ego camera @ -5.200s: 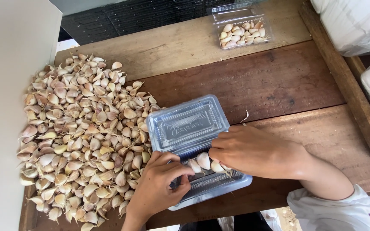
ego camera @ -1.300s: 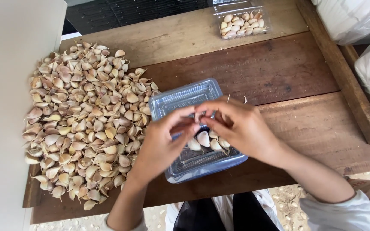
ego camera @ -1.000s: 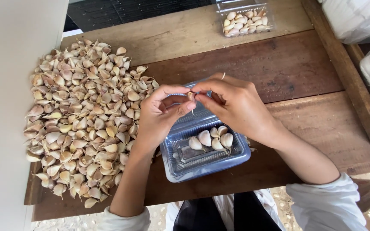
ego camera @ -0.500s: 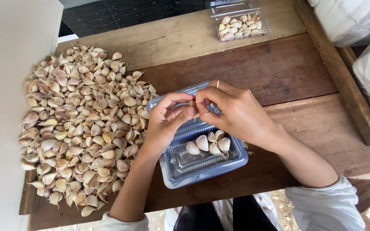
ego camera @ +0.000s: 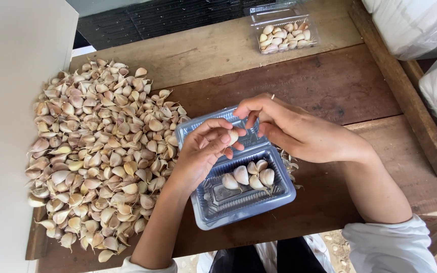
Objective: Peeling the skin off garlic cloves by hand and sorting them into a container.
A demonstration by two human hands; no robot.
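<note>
A clear plastic clamshell box [ego camera: 228, 202] lies open on the wooden table [ego camera: 330, 86], with several garlic cloves [ego camera: 249, 176] lined up in its near half. My left hand [ego camera: 206, 151] hovers over the box's hinge and pinches a single garlic clove [ego camera: 233, 136] between thumb and fingertips. My right hand [ego camera: 294, 131] is just to the right of it, fingers curled, fingertips close to that clove. A big heap of loose garlic cloves [ego camera: 97, 146] covers the table's left part, beside my left forearm.
A second clear box filled with garlic cloves [ego camera: 282, 33] stands at the far edge. A pale board [ego camera: 16, 126] borders the left side. White plastic bags [ego camera: 421, 30] sit at the right, beyond a raised wooden rail [ego camera: 400, 86].
Both hands rose from the box's near half to above its hinge. The left hand now holds one clove up, and the right hand has drawn slightly away from it.
</note>
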